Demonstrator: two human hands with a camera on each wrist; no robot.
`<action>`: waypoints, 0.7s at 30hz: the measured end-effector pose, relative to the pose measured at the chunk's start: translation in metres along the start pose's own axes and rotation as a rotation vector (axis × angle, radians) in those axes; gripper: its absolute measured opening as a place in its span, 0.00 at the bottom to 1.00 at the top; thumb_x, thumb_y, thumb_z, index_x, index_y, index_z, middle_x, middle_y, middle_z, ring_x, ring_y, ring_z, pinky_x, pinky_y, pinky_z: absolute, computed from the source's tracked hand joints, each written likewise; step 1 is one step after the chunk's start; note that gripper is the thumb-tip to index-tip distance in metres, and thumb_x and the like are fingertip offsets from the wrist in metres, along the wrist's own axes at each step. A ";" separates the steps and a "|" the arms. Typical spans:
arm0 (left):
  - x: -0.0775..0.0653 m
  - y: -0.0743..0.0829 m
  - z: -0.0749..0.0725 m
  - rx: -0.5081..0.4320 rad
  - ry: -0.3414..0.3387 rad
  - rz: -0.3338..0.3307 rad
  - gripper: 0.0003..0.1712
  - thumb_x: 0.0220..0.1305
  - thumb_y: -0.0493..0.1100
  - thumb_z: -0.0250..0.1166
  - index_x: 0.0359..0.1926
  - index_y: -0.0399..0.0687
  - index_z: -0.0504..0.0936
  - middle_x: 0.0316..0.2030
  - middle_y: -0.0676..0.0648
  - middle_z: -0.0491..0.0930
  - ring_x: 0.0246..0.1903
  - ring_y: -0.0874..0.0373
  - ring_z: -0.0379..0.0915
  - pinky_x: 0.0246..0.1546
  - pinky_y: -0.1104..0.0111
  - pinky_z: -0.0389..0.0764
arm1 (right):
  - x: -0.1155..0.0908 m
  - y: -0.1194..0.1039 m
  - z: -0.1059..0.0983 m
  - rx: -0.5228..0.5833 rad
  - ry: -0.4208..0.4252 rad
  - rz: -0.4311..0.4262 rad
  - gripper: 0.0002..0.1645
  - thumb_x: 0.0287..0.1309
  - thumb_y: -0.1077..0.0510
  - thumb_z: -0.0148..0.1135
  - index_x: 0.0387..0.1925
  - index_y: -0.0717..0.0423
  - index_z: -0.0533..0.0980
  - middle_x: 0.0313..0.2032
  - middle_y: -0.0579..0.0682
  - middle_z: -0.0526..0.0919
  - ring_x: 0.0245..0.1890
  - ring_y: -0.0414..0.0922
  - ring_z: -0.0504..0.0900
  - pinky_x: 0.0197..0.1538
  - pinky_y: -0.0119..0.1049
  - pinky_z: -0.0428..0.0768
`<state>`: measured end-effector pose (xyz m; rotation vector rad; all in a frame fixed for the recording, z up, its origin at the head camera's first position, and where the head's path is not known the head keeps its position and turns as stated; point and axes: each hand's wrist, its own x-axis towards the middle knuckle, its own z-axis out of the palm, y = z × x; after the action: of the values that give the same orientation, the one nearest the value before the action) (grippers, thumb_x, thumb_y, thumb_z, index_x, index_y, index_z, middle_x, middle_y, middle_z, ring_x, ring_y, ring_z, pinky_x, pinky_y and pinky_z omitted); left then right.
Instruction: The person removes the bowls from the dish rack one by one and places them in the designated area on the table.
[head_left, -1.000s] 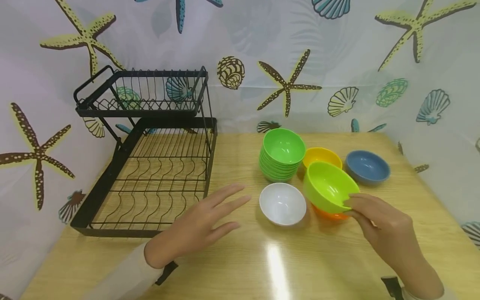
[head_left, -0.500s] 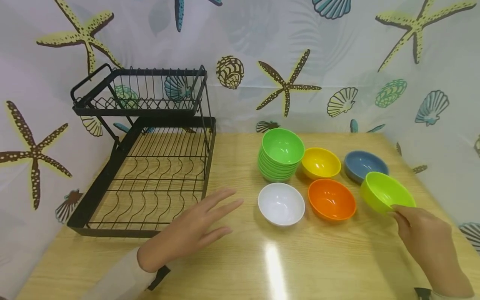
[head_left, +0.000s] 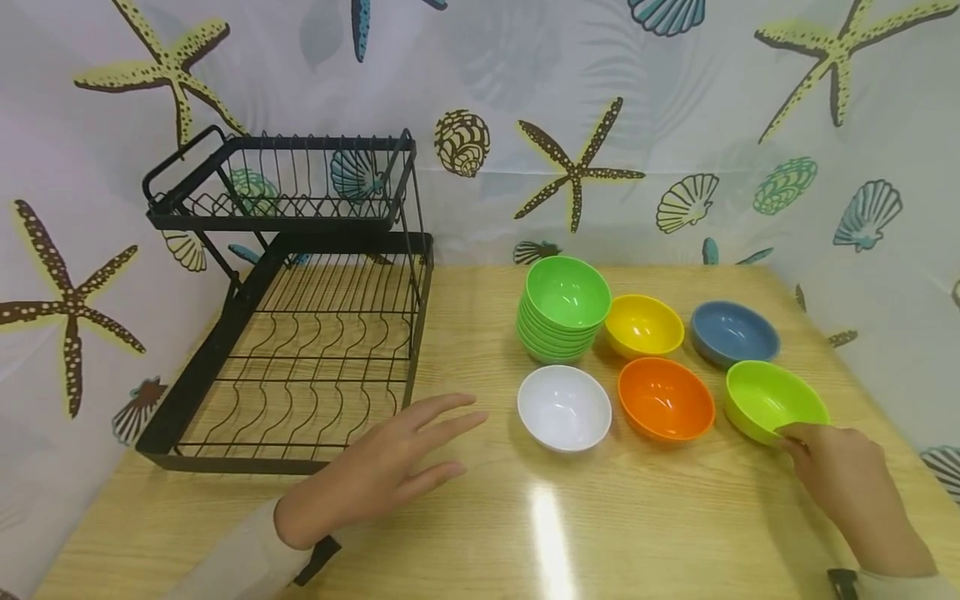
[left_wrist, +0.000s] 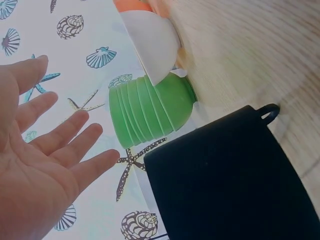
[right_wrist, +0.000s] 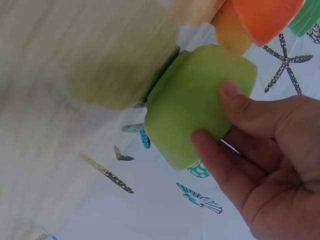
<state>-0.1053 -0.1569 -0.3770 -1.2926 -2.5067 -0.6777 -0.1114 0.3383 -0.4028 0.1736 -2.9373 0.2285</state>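
My right hand [head_left: 847, 471] pinches the near rim of a lime-green bowl [head_left: 768, 400], which is upright at the right end of the front row. In the right wrist view, the thumb and a finger lie on the bowl's [right_wrist: 195, 100] side. Left of it is an orange bowl [head_left: 666, 400], then a white bowl [head_left: 564, 408]. Behind them are a stack of green bowls [head_left: 566, 296], a yellow bowl [head_left: 643, 325] and a blue bowl [head_left: 733, 332]. My left hand [head_left: 390, 458], fingers spread and holding nothing, hovers beside the rack's front right corner; the left wrist view shows its palm.
A black two-tier dish rack [head_left: 420, 350] stands on the left of the wooden table [head_left: 637, 525]. A curtain [head_left: 510, 75] printed with shells and starfish hangs behind and at the sides. In the left wrist view, a large dark object [left_wrist: 230, 185] fills the lower right.
My right hand has carried the lime-green bowl from above the orange bowl to the right and lowered it, uncovering the orange bowl. My left hand has moved slightly left.
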 end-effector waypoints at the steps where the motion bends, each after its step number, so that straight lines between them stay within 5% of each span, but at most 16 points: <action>1: 0.000 0.000 0.000 -0.002 -0.004 -0.002 0.30 0.69 0.53 0.56 0.70 0.54 0.64 0.68 0.48 0.63 0.65 0.54 0.63 0.59 0.59 0.75 | 0.001 0.000 -0.001 -0.004 -0.030 0.010 0.08 0.52 0.65 0.66 0.33 0.69 0.81 0.25 0.65 0.82 0.20 0.62 0.77 0.24 0.58 0.74; 4: 0.000 0.000 0.000 -0.002 -0.008 -0.008 0.31 0.69 0.52 0.58 0.70 0.54 0.64 0.67 0.47 0.64 0.65 0.54 0.63 0.60 0.60 0.74 | 0.003 0.000 -0.002 -0.017 -0.093 0.018 0.07 0.54 0.65 0.65 0.33 0.67 0.81 0.23 0.62 0.81 0.20 0.59 0.77 0.25 0.55 0.75; 12: -0.007 0.001 -0.001 0.019 -0.007 -0.118 0.40 0.67 0.53 0.60 0.74 0.50 0.54 0.70 0.46 0.59 0.67 0.51 0.60 0.64 0.57 0.68 | 0.007 -0.003 0.000 -0.033 -0.100 -0.036 0.04 0.55 0.64 0.64 0.27 0.61 0.81 0.16 0.50 0.76 0.16 0.49 0.71 0.19 0.46 0.69; 17: -0.011 0.000 0.000 0.014 0.013 -0.153 0.37 0.66 0.52 0.62 0.72 0.52 0.60 0.66 0.49 0.65 0.64 0.54 0.64 0.61 0.59 0.72 | 0.005 -0.007 0.001 -0.026 -0.082 -0.048 0.05 0.54 0.64 0.64 0.33 0.63 0.80 0.21 0.57 0.80 0.19 0.55 0.76 0.21 0.51 0.74; 21: -0.014 -0.001 0.002 0.029 0.058 -0.163 0.24 0.64 0.47 0.65 0.61 0.53 0.76 0.52 0.53 0.74 0.49 0.62 0.72 0.47 0.67 0.80 | -0.002 -0.024 -0.001 -0.042 0.082 -0.015 0.14 0.53 0.63 0.65 0.43 0.65 0.79 0.25 0.66 0.81 0.15 0.57 0.74 0.14 0.49 0.70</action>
<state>-0.0979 -0.1663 -0.3844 -1.0513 -2.5840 -0.6996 -0.1058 0.3150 -0.3988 0.1763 -2.8554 0.1676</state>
